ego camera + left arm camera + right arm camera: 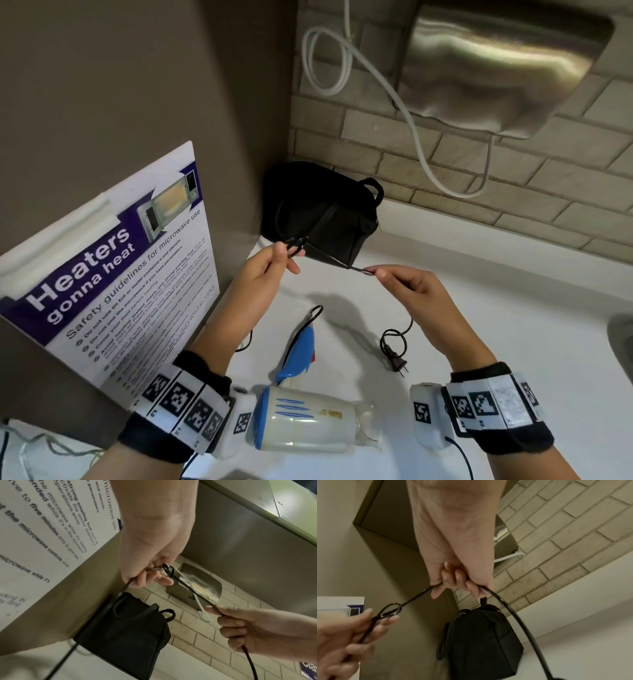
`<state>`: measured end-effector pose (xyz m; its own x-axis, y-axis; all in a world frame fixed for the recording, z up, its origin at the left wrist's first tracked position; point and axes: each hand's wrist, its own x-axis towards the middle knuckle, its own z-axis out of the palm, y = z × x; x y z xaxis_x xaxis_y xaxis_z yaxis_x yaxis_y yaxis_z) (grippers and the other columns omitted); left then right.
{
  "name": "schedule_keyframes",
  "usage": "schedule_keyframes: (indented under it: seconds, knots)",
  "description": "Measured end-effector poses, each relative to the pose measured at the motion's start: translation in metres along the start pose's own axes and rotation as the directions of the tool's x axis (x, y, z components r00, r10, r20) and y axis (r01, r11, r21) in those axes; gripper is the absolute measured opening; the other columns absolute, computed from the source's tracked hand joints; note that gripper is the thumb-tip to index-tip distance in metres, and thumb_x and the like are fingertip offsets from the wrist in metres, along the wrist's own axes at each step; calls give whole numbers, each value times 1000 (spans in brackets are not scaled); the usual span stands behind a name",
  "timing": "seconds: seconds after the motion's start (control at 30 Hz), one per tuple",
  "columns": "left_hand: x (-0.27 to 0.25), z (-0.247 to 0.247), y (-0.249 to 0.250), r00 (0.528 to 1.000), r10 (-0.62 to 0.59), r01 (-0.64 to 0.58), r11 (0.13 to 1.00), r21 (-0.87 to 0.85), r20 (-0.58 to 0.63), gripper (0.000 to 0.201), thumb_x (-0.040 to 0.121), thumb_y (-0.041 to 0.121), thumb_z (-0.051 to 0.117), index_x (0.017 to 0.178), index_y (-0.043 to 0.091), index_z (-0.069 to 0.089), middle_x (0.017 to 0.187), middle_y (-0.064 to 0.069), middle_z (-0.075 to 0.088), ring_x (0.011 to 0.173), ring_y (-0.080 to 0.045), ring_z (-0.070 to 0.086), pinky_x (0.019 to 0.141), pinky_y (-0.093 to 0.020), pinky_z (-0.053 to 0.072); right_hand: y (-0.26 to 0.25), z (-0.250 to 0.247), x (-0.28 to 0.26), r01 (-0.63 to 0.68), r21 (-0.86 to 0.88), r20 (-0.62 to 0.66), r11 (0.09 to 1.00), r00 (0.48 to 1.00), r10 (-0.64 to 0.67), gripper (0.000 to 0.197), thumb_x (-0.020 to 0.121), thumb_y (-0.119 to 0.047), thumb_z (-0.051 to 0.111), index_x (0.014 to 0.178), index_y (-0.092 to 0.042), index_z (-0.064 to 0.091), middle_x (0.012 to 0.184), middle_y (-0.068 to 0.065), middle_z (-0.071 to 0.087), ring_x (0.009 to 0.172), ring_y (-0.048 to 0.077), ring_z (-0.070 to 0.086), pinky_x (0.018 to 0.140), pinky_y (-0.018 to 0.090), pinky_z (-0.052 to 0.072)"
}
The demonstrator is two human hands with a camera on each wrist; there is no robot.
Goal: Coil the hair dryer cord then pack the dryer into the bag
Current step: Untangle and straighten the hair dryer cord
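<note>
A white and blue hair dryer [308,423] lies on the white counter [496,308] near me, its folded blue handle [298,354] pointing away. Its black cord [329,258] is stretched in the air between my hands. My left hand [274,260] pinches a small loop of cord [392,610]. My right hand [397,277] grips the cord [202,596] further along, and the slack hangs from it to the plug [397,361] on the counter. A black zip bag [322,212] stands in the back corner behind the hands, its zip looking closed.
A laminated microwave safety poster [113,274] leans on the brown wall at left. A steel hand dryer [496,65] with a white cable [342,68] hangs on the brick wall above. A sink edge [621,342] shows at right.
</note>
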<state>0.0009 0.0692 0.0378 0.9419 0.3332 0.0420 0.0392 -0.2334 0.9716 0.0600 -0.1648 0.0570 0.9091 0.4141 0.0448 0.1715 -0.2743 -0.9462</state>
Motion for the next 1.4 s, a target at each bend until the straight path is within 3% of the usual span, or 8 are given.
schedule_keyframes:
  seconds: [0.1, 0.17, 0.37, 0.53, 0.67, 0.87, 1.1, 1.4]
  knots:
    - [1, 10, 2, 999, 49, -50, 998, 42, 24, 33, 99, 39, 39, 91, 25, 67, 90, 10, 69, 74, 6, 56, 66, -14, 40, 4, 5, 0, -21, -34, 6, 999, 1000, 22, 21, 96, -21, 55, 108, -26, 73, 105, -13, 73, 104, 0, 62, 96, 22, 44]
    - [0, 19, 1, 994, 56, -63, 995, 71, 97, 33, 100, 33, 38, 93, 18, 67, 87, 6, 68, 63, 10, 53, 58, -6, 38, 4, 10, 0, -27, -39, 51, 999, 998, 29, 28, 99, -20, 49, 116, -33, 66, 85, -21, 66, 85, -3, 57, 85, 18, 42]
    - [2, 28, 2, 981, -63, 56, 998, 39, 186, 31, 99, 20, 35, 88, 13, 63, 81, 6, 65, 65, 8, 51, 66, -20, 38, 6, 15, 5, -88, 347, 196, 934, 980, 19, 46, 101, -11, 41, 139, -37, 44, 67, -2, 29, 63, 12, 29, 69, 28, 27]
    - [6, 26, -7, 989, -99, 106, 993, -56, 105, 25, 99, 16, 35, 102, 18, 60, 83, 4, 67, 60, -11, 41, 61, -24, 37, 11, 5, 3, -121, 504, 379, 855, 921, -94, 56, 95, -11, 41, 143, -39, 36, 63, -2, 38, 63, 18, 29, 72, 30, 28]
    - [6, 25, -11, 988, -31, 39, 998, -55, 149, 28, 96, 5, 37, 107, 21, 57, 84, 1, 69, 60, -13, 42, 62, -25, 39, 11, 1, 1, -107, 378, 459, 920, 884, -86, 54, 98, -11, 38, 145, -37, 33, 74, 3, 54, 64, 17, 34, 73, 29, 33]
    - [4, 29, -8, 965, -8, 20, 999, -45, 263, 13, 97, 18, 51, 106, 15, 59, 93, 0, 70, 54, 4, 54, 60, -17, 43, 0, -3, 8, -114, 4, 438, 993, 893, 101, 60, 101, 0, 29, 140, -45, 36, 84, 6, 56, 64, 15, 33, 67, 28, 30]
    - [-5, 34, 9, 936, -65, 89, 995, -53, 346, 27, 102, 38, 32, 87, 19, 43, 77, -7, 71, 43, -7, 41, 50, -18, 40, 4, 18, 9, -132, 103, 447, 986, 892, 73, 33, 102, -8, 39, 131, -18, 51, 71, 1, 51, 60, 8, 37, 58, 21, 30]
    - [10, 22, -8, 971, -234, 232, 893, -386, 42, 28, 103, 24, 33, 88, 8, 50, 81, -11, 69, 58, -13, 68, 60, -22, 54, 9, 20, 9, -208, 199, 354, 958, 926, 127, 18, 99, -22, 48, 89, -11, 59, 61, 1, 49, 51, 12, 27, 56, 23, 28]
